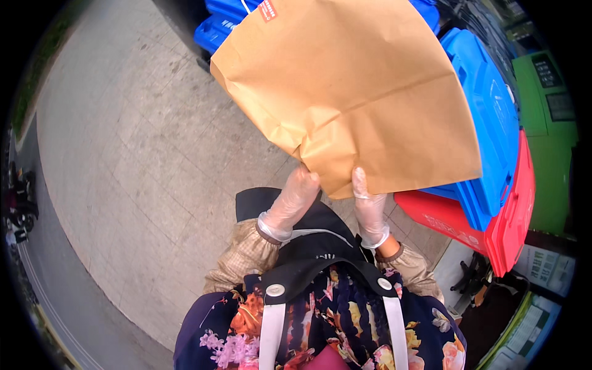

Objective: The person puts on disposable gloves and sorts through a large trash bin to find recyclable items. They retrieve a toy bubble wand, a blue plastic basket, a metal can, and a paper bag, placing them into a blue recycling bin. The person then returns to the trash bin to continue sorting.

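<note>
A large brown paper bag [345,80] is held up in front of me, creased near its lower edge, with a small red label by its upper left. My left hand [292,200], in a clear plastic glove, pinches the bag's lower left edge with its fingers closed. On the same edge, farther right, my right hand [369,206] grips too, its gloved thumb flat on the paper and its other fingers hidden behind. A dark apron [320,228] hangs below my hands.
Blue lidded bins [484,117] stand behind and right of the bag, with a red bin [512,203] nearer. A green cabinet [542,148] is at the far right. Paved ground [148,135] stretches left to a road [55,290], where a parked motorbike [21,206] shows.
</note>
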